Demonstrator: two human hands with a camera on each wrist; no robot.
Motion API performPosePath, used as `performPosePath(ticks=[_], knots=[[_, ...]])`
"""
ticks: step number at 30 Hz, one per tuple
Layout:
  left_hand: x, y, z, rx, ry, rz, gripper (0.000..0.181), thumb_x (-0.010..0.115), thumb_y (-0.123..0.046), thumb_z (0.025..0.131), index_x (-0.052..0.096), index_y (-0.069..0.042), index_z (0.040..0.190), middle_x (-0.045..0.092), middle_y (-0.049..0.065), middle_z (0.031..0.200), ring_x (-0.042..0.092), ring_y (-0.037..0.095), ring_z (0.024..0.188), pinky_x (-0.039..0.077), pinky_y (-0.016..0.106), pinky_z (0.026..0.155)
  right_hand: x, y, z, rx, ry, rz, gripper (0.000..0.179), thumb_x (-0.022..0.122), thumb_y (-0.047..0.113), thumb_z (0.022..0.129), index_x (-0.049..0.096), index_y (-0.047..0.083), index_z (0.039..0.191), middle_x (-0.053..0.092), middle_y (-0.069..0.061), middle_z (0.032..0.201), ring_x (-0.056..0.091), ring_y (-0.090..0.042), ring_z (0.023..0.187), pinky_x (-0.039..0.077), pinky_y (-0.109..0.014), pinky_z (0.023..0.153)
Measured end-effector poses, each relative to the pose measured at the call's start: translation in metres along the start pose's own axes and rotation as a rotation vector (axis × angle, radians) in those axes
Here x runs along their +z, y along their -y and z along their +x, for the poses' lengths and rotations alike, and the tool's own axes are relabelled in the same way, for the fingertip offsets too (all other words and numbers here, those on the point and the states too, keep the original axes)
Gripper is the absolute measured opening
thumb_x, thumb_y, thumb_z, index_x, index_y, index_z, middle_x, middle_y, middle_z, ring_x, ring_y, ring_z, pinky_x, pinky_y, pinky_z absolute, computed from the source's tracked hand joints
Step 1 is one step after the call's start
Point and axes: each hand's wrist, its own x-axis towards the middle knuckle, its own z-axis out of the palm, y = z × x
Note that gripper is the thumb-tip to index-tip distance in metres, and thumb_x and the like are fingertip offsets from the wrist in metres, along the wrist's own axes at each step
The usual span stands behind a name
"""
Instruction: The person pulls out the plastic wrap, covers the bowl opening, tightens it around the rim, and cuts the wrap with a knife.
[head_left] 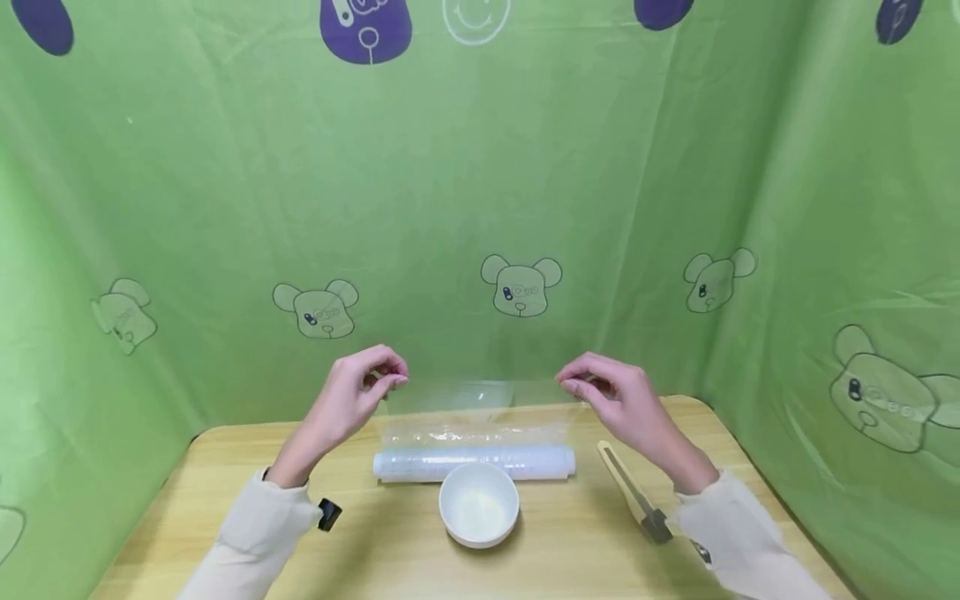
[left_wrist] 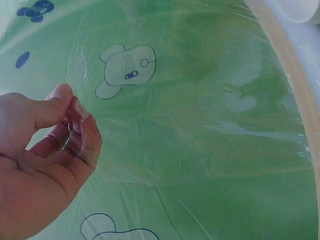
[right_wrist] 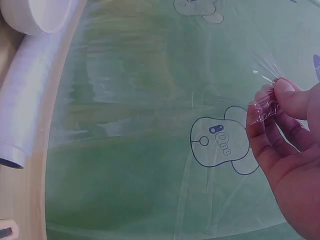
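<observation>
A sheet of clear plastic wrap [head_left: 450, 408] stretches up from its roll [head_left: 540, 462], which lies crosswise on the table. My left hand [head_left: 362, 387] pinches one upper corner of the sheet between thumb and fingers. At the other corner, my right hand [head_left: 611, 392] pinches it the same way, with bunched film showing at the fingertips [right_wrist: 282, 87] in the right wrist view. The film hangs taut between both hands, above the table's far edge. In front of the roll stands a white bowl [head_left: 480, 508], its inside facing up.
A utility knife with a yellow handle [head_left: 626, 483] lies on the wooden table [head_left: 405, 542], beside the right forearm. A green curtain [head_left: 450, 208] printed with bear heads encloses the back and both sides.
</observation>
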Motion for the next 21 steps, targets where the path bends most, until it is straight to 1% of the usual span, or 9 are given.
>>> performPosePath(ticks=[5, 8, 10, 14, 18, 21], knots=[[0.001, -0.007, -0.016, 0.048, 0.003, 0.028, 0.012, 0.073, 0.004, 0.09, 0.071, -0.008, 0.094, 0.07, 0.003, 0.088, 0.063, 0.014, 0.073, 0.059, 0.025, 0.061, 0.001, 0.01, -0.016, -0.046, 0.003, 0.039, 0.025, 0.071, -0.01, 0.089, 0.075, 0.011, 0.103, 0.073, 0.001, 0.096, 0.067, -0.013, 0.079, 0.06, -0.022, 0.07], [0.0, -0.011, -0.025, 0.075, -0.003, 0.037, 0.016, 0.074, 0.004, 0.089, 0.071, -0.012, 0.093, 0.07, -0.001, 0.089, 0.064, 0.013, 0.075, 0.059, 0.024, 0.062, 0.002, 0.015, -0.023, -0.077, -0.001, 0.06, 0.03, 0.071, -0.014, 0.087, 0.074, 0.011, 0.103, 0.073, -0.002, 0.099, 0.068, -0.012, 0.084, 0.061, -0.021, 0.076], [-0.001, -0.013, -0.03, 0.096, -0.005, 0.04, 0.019, 0.075, 0.005, 0.088, 0.071, -0.013, 0.092, 0.07, -0.004, 0.09, 0.064, 0.012, 0.076, 0.058, 0.024, 0.062, 0.003, 0.018, -0.027, -0.098, 0.0, 0.079, 0.033, 0.071, -0.016, 0.085, 0.074, 0.011, 0.103, 0.073, -0.004, 0.099, 0.068, -0.013, 0.086, 0.061, -0.022, 0.078], [0.0, -0.017, -0.04, 0.149, 0.009, 0.029, 0.023, 0.075, 0.007, 0.087, 0.071, -0.015, 0.092, 0.069, -0.008, 0.09, 0.064, 0.012, 0.074, 0.058, 0.023, 0.062, 0.003, 0.023, -0.038, -0.125, 0.017, 0.106, 0.035, 0.071, -0.017, 0.085, 0.074, 0.014, 0.102, 0.073, -0.003, 0.1, 0.07, -0.014, 0.089, 0.061, -0.023, 0.08], [0.001, -0.021, -0.051, 0.203, 0.022, 0.007, 0.027, 0.075, 0.008, 0.086, 0.07, -0.017, 0.093, 0.069, -0.009, 0.091, 0.065, 0.01, 0.077, 0.059, 0.024, 0.065, 0.002, 0.027, -0.048, -0.138, 0.039, 0.109, 0.035, 0.07, -0.016, 0.086, 0.074, 0.016, 0.101, 0.073, 0.0, 0.099, 0.07, -0.013, 0.09, 0.061, -0.023, 0.082], [0.002, -0.024, -0.061, 0.227, 0.034, -0.018, 0.029, 0.074, 0.01, 0.086, 0.069, -0.018, 0.095, 0.069, -0.008, 0.092, 0.065, 0.009, 0.08, 0.06, 0.025, 0.067, 0.002, 0.03, -0.056, -0.146, 0.057, 0.115, 0.035, 0.07, -0.015, 0.086, 0.074, 0.016, 0.102, 0.073, 0.002, 0.099, 0.069, -0.013, 0.091, 0.06, -0.023, 0.083]])
